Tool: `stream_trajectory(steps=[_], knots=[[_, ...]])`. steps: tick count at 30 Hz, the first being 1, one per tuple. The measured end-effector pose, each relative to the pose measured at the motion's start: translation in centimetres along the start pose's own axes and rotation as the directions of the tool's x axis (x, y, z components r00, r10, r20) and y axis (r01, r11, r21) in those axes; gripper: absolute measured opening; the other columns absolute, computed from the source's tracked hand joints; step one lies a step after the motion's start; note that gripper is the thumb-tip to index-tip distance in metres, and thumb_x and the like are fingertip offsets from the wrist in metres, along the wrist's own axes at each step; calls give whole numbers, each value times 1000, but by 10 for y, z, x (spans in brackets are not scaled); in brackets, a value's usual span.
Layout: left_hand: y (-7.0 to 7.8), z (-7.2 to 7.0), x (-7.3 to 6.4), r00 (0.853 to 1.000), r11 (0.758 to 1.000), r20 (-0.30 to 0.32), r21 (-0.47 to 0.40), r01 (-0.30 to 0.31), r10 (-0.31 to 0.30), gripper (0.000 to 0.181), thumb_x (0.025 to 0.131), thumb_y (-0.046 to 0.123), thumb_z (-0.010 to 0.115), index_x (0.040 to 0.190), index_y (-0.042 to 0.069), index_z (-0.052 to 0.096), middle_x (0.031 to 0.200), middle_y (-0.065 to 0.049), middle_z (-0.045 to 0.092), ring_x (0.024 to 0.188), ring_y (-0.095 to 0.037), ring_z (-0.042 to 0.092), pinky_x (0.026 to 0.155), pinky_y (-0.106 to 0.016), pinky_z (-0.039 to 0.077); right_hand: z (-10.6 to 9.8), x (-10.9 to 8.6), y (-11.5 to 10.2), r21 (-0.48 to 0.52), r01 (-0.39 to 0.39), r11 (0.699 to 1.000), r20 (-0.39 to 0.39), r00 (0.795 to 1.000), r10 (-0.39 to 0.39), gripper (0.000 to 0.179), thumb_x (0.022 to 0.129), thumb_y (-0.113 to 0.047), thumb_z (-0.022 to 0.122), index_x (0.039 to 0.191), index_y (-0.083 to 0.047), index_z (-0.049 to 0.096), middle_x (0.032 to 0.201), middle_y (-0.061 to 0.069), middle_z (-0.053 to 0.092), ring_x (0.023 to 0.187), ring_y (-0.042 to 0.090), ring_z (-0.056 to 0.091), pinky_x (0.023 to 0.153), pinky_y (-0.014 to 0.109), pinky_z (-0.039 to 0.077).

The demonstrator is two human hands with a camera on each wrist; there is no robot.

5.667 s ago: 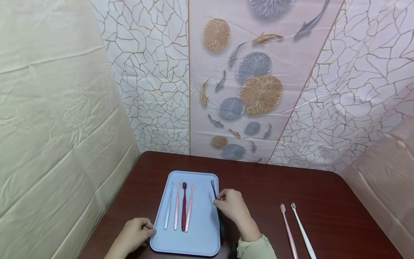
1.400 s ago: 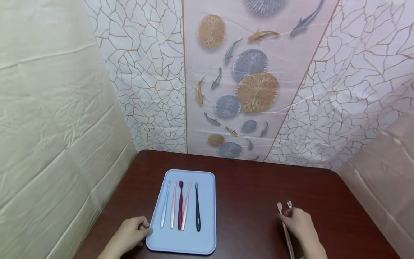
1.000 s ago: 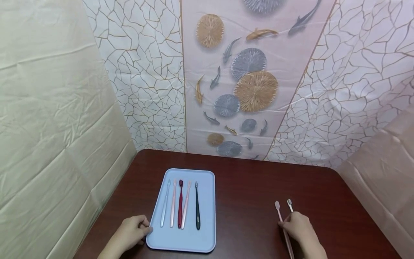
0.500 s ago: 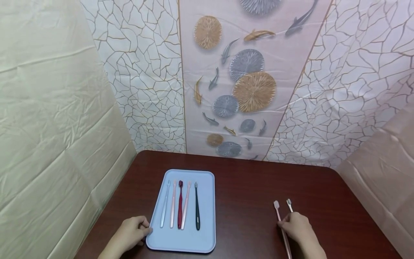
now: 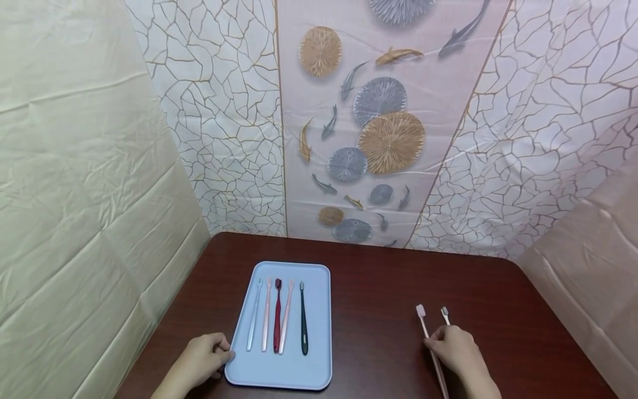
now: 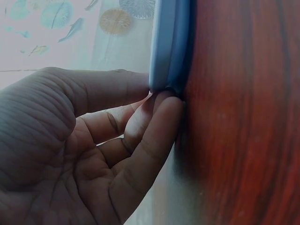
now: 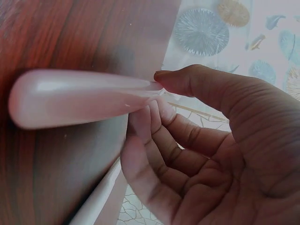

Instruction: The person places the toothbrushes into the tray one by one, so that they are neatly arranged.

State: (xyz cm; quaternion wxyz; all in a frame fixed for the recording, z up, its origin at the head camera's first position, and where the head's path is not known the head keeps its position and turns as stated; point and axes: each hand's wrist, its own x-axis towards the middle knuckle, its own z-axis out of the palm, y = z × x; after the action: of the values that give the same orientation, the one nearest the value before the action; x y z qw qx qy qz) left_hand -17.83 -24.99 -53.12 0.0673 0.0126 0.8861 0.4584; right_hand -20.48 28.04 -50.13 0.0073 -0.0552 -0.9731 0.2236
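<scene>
My right hand (image 5: 457, 349) pinches a pink toothbrush (image 5: 437, 370) between thumb and fingers, right of the tray. In the right wrist view the wide end of its pink handle (image 7: 70, 99) points away from the fingertips. A white toothbrush (image 5: 445, 316) lies beside it, mostly hidden by that hand. My left hand (image 5: 201, 359) grips the near left edge of a light blue tray (image 5: 279, 378), thumb on the rim (image 6: 161, 56) and fingers beneath. Side by side on the tray are a pale blue toothbrush (image 5: 253, 321), two pink ones, a red toothbrush (image 5: 277, 330) and a dark green toothbrush (image 5: 304, 331).
The dark wooden table (image 5: 374, 310) extends between the tray and the right hand. Behind it hangs a patterned cloth (image 5: 349, 216) with fish and round shapes. A cream cloth wall (image 5: 99, 221) stands at the left, another cloth at the right.
The dark green toothbrush, earlier in my right hand at the tray's right edge, now lies on the tray. My right hand has taken the pink toothbrush, whose head has shifted left.
</scene>
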Motion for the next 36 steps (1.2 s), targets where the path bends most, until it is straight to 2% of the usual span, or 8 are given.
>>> stream_trajectory(steps=[14,26,36], knots=[[-1,-1,0,1000,1000,-2,-2,1,-1,13,86,8,74,84,4,61,72,-3,62,62,-17,63,50,-29,56,-1,-1,-7,59,1,998,-28,1000,1,12,77,-22,74,75,-12,68,67,-4,61,65,16,54,61,35,46],[2,-1,-1,1000,1000,3,1,8,-8,13,85,8,74,83,4,61,71,-3,62,62,-17,63,50,-29,56,-6,-1,-20,91,26,995,-65,998,-20,12,79,-22,75,77,-12,69,69,-3,62,66,15,54,60,33,45],[-1,-1,-1,1000,1000,2,-10,-17,17,13,85,7,73,83,5,61,71,-2,62,62,-17,62,49,-29,56,-7,1,-25,94,48,994,-72,997,-41,16,79,-26,78,79,-12,69,70,-4,63,68,14,55,62,33,47]])
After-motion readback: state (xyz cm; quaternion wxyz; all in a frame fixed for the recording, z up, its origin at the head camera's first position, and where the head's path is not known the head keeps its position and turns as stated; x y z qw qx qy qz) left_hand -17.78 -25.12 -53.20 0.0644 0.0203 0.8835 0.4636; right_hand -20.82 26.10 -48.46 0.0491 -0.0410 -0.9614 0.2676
